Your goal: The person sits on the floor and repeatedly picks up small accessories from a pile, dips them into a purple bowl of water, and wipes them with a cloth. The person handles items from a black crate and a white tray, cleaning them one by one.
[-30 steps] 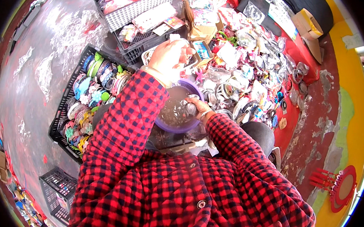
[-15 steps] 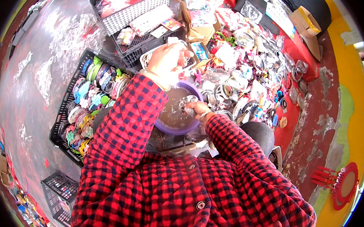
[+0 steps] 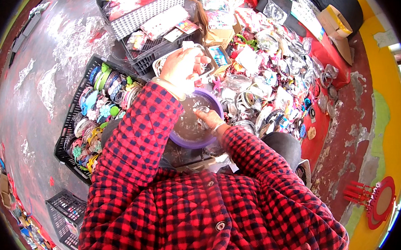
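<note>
Grey concrete floor [image 3: 31,104], streaked and stained, lay under a spread of small goods, with a red cloth [image 3: 322,98] at the far side. Purple bowl [image 3: 195,120] served as landmark: round, shallow, plastic, holding clear crinkled wrappers and sitting in the lap of a person in a red-and-black checked jacket [image 3: 193,218].

Left hand [image 3: 182,66] was raised just beyond the bowl's far rim, fingers curled shut around a small clear packet [image 3: 195,62]; a pale bangle sat on that wrist. Right hand [image 3: 209,119] was inside the bowl at its right side, fingers pinched together on a clear wrapper [image 3: 202,110].

Left of the bowl lay a black slotted crate [image 3: 78,133] of coloured hair ornaments. Beyond the bowl stood a white woven basket [image 3: 141,13] holding red packets, and flat rectangular cards lay on another black crate [image 3: 158,51]. Right of the bowl, clear packets of trinkets were heaped over the cloth. A tan cardboard box [image 3: 335,20] stood far beyond, to the right.
</note>
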{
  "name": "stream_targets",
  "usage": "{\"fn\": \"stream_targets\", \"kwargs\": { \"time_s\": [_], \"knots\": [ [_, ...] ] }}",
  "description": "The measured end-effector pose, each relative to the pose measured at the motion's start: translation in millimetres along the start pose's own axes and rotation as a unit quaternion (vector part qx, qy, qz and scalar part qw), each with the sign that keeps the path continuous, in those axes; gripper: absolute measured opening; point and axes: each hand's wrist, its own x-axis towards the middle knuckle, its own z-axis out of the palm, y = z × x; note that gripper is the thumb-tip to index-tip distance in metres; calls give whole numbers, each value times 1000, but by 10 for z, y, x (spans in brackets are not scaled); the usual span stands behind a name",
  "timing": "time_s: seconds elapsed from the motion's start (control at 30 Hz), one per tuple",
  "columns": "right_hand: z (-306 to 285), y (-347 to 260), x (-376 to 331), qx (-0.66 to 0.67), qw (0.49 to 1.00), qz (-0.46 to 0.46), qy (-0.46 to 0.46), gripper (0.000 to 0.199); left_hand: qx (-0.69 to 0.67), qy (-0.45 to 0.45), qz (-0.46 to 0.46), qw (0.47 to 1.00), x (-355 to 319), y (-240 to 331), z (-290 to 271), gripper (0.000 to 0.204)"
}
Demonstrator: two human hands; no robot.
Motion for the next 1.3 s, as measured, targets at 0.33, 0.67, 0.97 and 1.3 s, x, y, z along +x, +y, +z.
{"fn": "stream_targets", "kwargs": {
  "time_s": [0.33,0.67,0.97,1.3],
  "knots": [
    [197,-280,-287,38,998,-13,40,26,4,-8,0,1000,13,-12,-22,17],
    [-37,123,213,131,990,38,-44,29,5,2,-3,1000,-3,-4,15,18],
    [-110,-53,33,236,958,76,-141,16,0,4,-1,1000,39,-47,1,16],
    [-103,-79,-11,292,949,27,-118,22,-5,-4,3,1000,55,-66,-18,15]
  ]
}}
